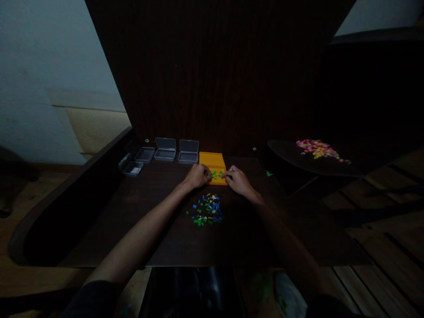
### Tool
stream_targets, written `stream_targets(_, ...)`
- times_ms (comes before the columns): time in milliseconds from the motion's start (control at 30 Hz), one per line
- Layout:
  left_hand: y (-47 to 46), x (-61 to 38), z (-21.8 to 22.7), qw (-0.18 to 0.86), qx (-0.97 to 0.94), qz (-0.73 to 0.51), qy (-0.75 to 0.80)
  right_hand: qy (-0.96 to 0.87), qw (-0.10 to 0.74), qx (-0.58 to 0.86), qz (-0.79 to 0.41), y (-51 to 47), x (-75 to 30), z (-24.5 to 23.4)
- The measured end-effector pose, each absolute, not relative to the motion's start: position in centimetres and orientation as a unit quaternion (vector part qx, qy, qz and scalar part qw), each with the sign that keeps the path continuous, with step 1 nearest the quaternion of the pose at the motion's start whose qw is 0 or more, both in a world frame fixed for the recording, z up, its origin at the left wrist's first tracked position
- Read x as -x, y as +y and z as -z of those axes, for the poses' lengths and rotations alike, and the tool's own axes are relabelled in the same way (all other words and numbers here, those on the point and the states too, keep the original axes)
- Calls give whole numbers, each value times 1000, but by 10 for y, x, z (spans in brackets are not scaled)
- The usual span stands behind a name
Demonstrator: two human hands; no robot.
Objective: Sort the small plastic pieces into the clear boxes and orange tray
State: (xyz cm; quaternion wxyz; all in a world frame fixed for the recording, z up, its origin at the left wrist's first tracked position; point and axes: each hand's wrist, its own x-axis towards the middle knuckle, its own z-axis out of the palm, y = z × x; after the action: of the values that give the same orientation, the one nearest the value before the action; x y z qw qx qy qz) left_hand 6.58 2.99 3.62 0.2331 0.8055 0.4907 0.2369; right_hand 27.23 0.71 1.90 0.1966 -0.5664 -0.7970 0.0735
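Observation:
A yellow case (212, 158) lies on the dark table with its lid leaning back, and small green pieces (215, 175) are scattered in its near half. My left hand (198, 175) rests at the left side of that half, fingers curled together at the edge of the green pieces. From the right, my right hand (237, 181) reaches over the case, thumb and fingertips pressed together by the pieces. Whatever either hand pinches is too small and dark to make out. Nearer to me is a loose pile of small blue, green and yellow pieces (216, 207).
Clear plastic boxes with raised lids (164, 152) (188, 154) line the back of the table, with more clear boxes (132, 168) at the left. On a dark rounded surface at right sits a pile of pink and yellow bits (318, 149). A raised side panel (76, 190) borders the left.

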Motion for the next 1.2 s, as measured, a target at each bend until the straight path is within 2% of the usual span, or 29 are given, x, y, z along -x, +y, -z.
stream_targets(267,35,-76,-35,215,-798,-203,526,-792,172,584,-53,2,-268,-22)
stream_targets(533,34,-76,-36,217,-804,-185,522,-792,191,578,-46,-1,-265,-26)
stream_targets(900,35,-70,-38,206,-819,-157,511,-812,121,569,-33,-6,-255,-27)
stream_targets(1200,38,-65,-35,197,-823,-177,502,-816,117,566,-31,-5,-253,-24)
